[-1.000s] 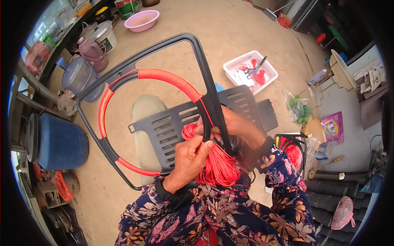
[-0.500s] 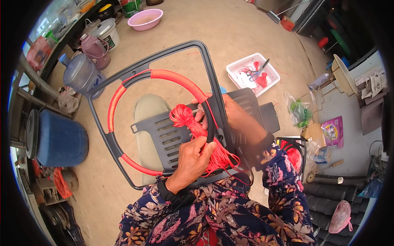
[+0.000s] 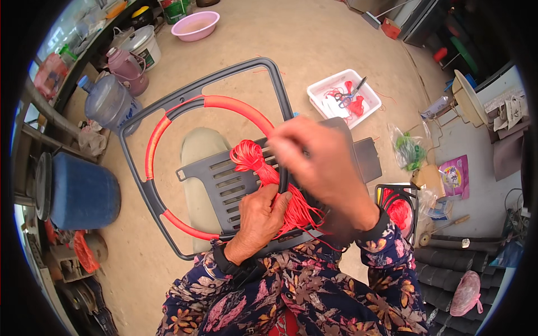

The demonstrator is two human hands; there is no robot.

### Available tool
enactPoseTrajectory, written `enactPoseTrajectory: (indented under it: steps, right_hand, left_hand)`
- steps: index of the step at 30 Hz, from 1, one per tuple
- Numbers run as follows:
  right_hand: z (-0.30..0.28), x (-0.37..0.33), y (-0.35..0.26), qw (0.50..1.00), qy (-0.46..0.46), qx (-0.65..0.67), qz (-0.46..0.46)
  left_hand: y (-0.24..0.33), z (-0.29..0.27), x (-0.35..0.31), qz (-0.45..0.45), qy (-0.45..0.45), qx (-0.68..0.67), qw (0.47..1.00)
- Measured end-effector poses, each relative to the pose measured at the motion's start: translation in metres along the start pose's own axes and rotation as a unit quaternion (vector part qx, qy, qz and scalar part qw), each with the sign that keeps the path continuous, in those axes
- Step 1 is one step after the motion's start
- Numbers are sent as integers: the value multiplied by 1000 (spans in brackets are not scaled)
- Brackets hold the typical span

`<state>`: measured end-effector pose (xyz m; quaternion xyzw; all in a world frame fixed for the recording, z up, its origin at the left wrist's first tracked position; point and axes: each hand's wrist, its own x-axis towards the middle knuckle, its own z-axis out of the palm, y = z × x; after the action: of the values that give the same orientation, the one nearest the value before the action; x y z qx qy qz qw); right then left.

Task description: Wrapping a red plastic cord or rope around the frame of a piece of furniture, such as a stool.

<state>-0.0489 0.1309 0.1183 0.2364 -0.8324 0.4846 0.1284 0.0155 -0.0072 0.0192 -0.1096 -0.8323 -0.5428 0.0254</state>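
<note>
Clamping black frame [image 3: 281, 94], left fingers [image 3: 268, 194] against red cord bundle [image 3: 252, 158]; right fingers' [image 3: 288, 149] state unclear.

a smooth tan floor [image 3: 246, 42] fills the middle of the room, evenly lit, with a faint seam running down its right side. bright windows [image 3: 55, 40] glare along the left rim, above a long dark ledge [image 3: 92, 56] crowded with odds and ends. below it stand a blue barrel [image 3: 87, 193], a clear water jug [image 3: 112, 103], a pink thermos [image 3: 128, 73] and a white bucket [image 3: 144, 50]; a pink basin [image 3: 195, 38] sits farther off. on the right, dark furniture [image 3: 426, 25] rises in shadow near a broom [image 3: 371, 21], and a beige panel [image 3: 469, 95] stands on thin metal legs before a pale wall [image 3: 499, 83].
</note>
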Motion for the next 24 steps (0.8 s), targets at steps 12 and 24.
enactPoseTrajectory:
  steps: [12,24]
  right_hand:
    - [55,-1,24,869,-203,-444,-81]
    - [34,22,31,968,-1,211,133]
  left_hand:
    - [-6,5,-1,-1,-4,11,1000]
    - [11,-3,0,-26,-31,21,999]
